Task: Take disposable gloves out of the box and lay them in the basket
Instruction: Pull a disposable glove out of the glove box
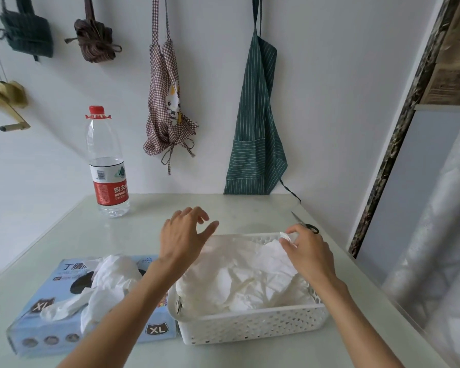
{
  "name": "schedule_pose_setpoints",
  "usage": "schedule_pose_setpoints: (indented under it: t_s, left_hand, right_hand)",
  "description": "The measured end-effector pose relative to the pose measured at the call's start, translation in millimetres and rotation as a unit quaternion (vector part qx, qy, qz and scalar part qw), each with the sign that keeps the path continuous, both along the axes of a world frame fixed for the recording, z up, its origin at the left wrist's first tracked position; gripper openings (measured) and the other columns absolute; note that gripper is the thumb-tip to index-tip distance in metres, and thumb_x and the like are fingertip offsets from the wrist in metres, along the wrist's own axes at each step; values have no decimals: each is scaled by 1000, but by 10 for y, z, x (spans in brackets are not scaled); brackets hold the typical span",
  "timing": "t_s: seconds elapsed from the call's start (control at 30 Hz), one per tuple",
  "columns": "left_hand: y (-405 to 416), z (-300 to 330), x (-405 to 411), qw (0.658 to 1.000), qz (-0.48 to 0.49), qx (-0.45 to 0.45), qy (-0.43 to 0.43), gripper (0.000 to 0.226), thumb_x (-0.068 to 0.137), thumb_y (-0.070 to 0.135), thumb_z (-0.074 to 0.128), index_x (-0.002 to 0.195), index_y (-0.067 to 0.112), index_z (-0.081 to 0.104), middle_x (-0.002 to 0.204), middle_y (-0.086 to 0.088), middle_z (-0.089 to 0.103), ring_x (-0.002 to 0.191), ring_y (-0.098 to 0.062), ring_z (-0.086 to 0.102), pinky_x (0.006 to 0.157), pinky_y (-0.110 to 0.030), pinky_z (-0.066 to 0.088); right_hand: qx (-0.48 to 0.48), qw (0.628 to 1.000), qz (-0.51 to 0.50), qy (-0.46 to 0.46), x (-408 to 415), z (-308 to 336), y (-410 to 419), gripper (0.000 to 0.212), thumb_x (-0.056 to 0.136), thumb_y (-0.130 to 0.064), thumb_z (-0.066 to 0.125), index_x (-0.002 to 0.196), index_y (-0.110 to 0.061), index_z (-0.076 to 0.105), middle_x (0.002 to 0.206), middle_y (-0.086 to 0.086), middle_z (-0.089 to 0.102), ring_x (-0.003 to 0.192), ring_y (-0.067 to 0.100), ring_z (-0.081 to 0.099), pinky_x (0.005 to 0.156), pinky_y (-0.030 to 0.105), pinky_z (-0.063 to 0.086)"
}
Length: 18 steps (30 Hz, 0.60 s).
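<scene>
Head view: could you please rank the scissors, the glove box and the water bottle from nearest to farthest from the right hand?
1. Scissors, just behind the right hand.
2. Glove box, across the basket, left.
3. Water bottle, far left, back.

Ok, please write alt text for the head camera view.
The right hand pinches a white glove over the white basket while the left hand hovers open; beside it, the blue glove box spills more.

white wall (316, 88) | pale glossy table (64, 235) | hanging green striped apron (255, 144), checked apron (165, 112) | water bottle (108, 166) | soft daylight
</scene>
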<state>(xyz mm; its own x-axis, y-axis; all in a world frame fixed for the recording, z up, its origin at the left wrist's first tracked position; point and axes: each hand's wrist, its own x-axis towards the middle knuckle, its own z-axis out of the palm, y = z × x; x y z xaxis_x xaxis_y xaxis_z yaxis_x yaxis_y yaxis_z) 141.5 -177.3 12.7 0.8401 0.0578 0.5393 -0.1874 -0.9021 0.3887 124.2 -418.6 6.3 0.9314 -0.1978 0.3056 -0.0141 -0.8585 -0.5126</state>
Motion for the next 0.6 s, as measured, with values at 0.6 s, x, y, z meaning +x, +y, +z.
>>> schedule_pose_setpoints:
  t_s: [0.6]
  left_hand:
    - [392, 226, -490, 939, -203, 109, 257, 47, 73, 69, 50, 105, 36, 61, 145, 10, 39, 137, -13, 23, 112, -33, 22]
  right_hand:
    - [-219, 974, 61, 0, -67, 24, -33, 33, 98, -23, 50, 131, -22, 49, 116, 3, 63, 104, 22, 62, 73, 29, 45]
